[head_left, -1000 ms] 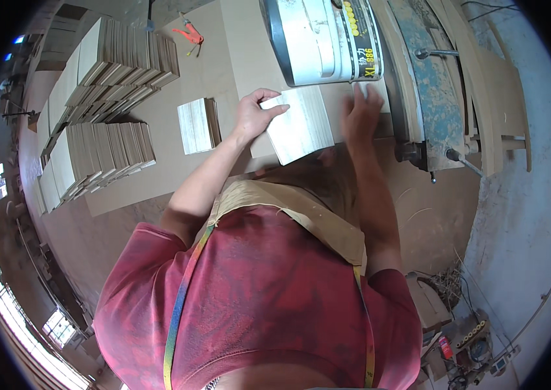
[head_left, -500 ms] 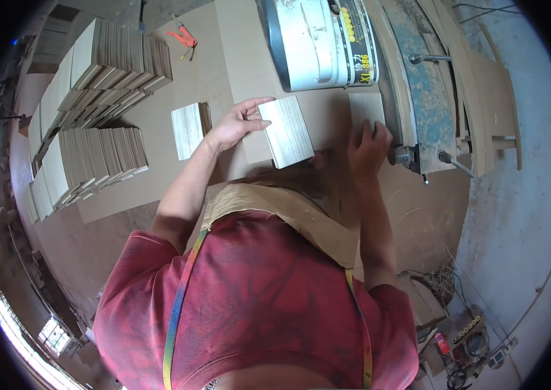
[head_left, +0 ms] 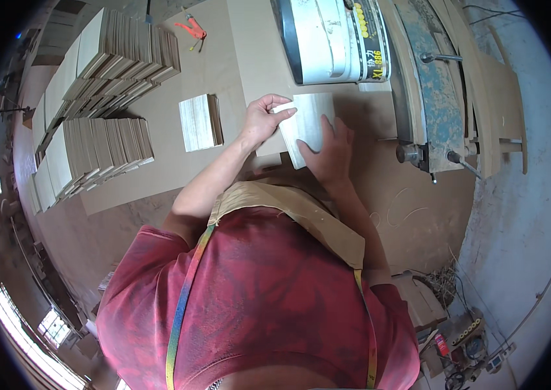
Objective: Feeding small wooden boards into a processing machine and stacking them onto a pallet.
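My left hand (head_left: 263, 122) is closed on the left edge of a thin wooden board (head_left: 289, 144), thumb on the face. A second pale wooden board (head_left: 313, 116) lies over the first, slightly turned against it. My right hand (head_left: 332, 153) grips that second board by its right and lower sides, with the thumb across its lower edge. Both boards are held in front of my apron, over the cardboard-covered table. To the left of my left hand rests a short stack of similar boards (head_left: 197, 123).
Tall rows of stacked boards (head_left: 109, 146) stand at the left. A red-handled tool (head_left: 192, 29) lies beyond them. A white and black bucket (head_left: 327, 42) stands at the far middle, with another pale board (head_left: 375, 86) by its base. At the right is a worn blue machine (head_left: 438, 104) with levers.
My right hand has moved left from beside the machine, bringing a board onto the one in my left hand. The two boards now overlap.
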